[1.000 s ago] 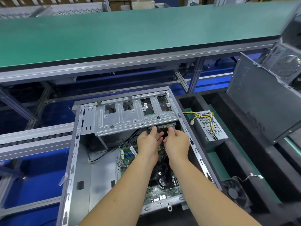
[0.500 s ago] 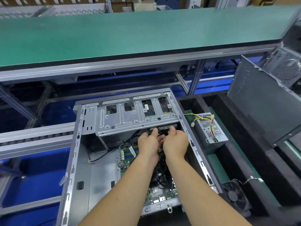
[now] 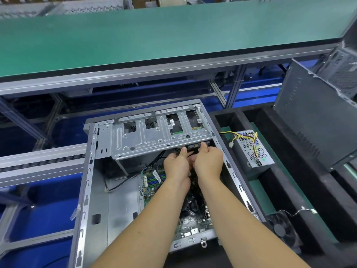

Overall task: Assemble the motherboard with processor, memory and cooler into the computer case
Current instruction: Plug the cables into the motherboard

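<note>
While your left hand (image 3: 176,165) and right hand (image 3: 208,164) curl together at the drive cage (image 3: 154,138) edge, apparently pinching a connector (image 3: 195,147), the motherboard (image 3: 154,178) lies inside the computer case (image 3: 90,190) beneath them. Forcing a misaligned plug may bend pins; loose cables may snag the cooler.

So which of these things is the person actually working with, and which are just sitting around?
In use:
- computer case
- motherboard inside it
- left hand and right hand, up at the drive cage

Lying about:
- power supply with loose wires
- black fan
- second case, right
- green conveyor
</note>
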